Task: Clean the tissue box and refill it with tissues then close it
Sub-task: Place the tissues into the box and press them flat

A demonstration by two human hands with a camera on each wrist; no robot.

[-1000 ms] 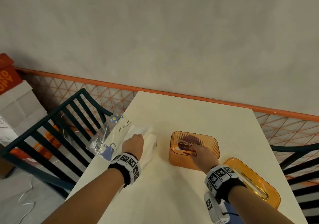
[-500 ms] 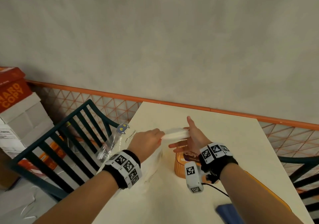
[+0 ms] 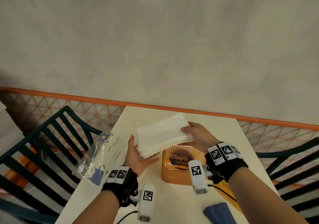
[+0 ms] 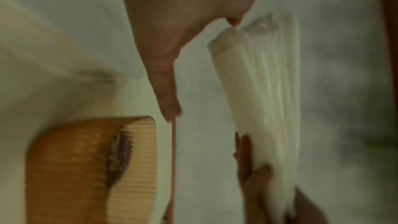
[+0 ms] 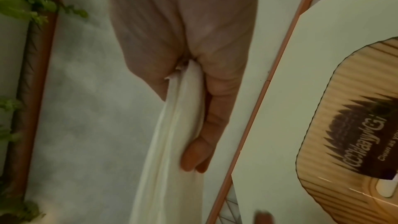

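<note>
A thick white tissue stack (image 3: pixel 160 137) hangs in the air just above and behind the open orange tissue box (image 3: pixel 172 173), which stands on the cream table (image 3: pixel 241 148). My right hand (image 3: pixel 196 134) pinches the stack's right end between thumb and fingers. My left hand (image 3: pixel 138 154) lies flat, palm against the stack's left end and underside, fingers straight. The right wrist view shows my right hand (image 5: pixel 193 40) clamped on the tissue stack (image 5: pixel 172 142), with the box (image 5: pixel 355 125) below. In the left wrist view, the stack (image 4: pixel 262 91) and box (image 4: pixel 75 168) are blurred.
The empty clear plastic wrapper (image 3: pixel 98 156) lies at the table's left edge. The orange lid (image 3: pixel 227 198) lies behind my right forearm, mostly hidden. A blue cloth (image 3: pixel 219 213) sits at the near edge. Dark slatted chairs (image 3: pixel 43 146) flank the table; a wall is beyond.
The tissue stack came out of the wrapper and rose over the box. My right hand left the box and took the stack's right end. My left hand let go and opened flat.
</note>
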